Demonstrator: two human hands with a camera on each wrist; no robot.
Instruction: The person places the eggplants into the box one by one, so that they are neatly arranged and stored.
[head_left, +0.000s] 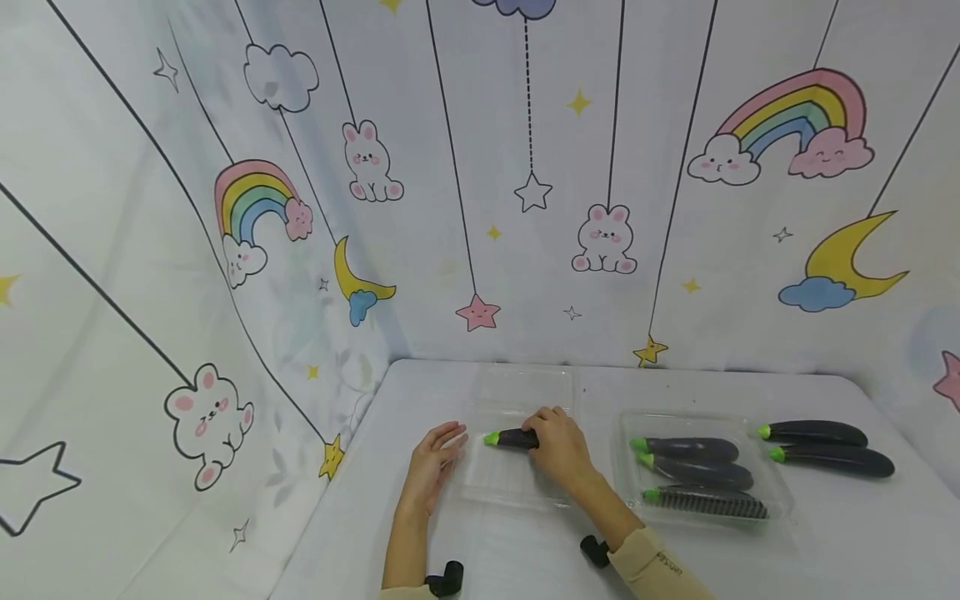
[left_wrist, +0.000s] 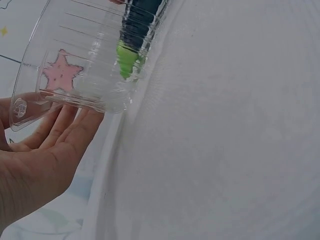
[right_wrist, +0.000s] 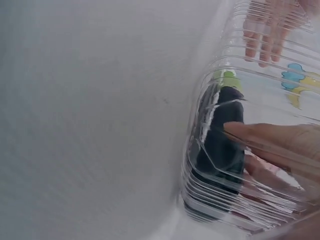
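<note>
A dark eggplant with a bright green stem end (head_left: 512,438) lies in a clear plastic container (head_left: 491,485) on the white table. My right hand (head_left: 558,450) grips it from above, covering its right end; in the right wrist view, the thumb (right_wrist: 245,131) lies along the eggplant (right_wrist: 225,130), seen through the ridged wall. At the container's left side is my left hand (head_left: 433,467), its fingers relaxed. In the left wrist view, those fingers (left_wrist: 75,127) lie right at the container's end wall, below its clear rim (left_wrist: 22,107).
A second clear container (head_left: 630,508) to the right holds three eggplants (head_left: 697,473), one seen through the ridged wall. Two more eggplants (head_left: 832,460) lie on the table at far right. Behind the first container stretches its clear lid (head_left: 525,385). A patterned curtain (head_left: 487,267) surrounds the table.
</note>
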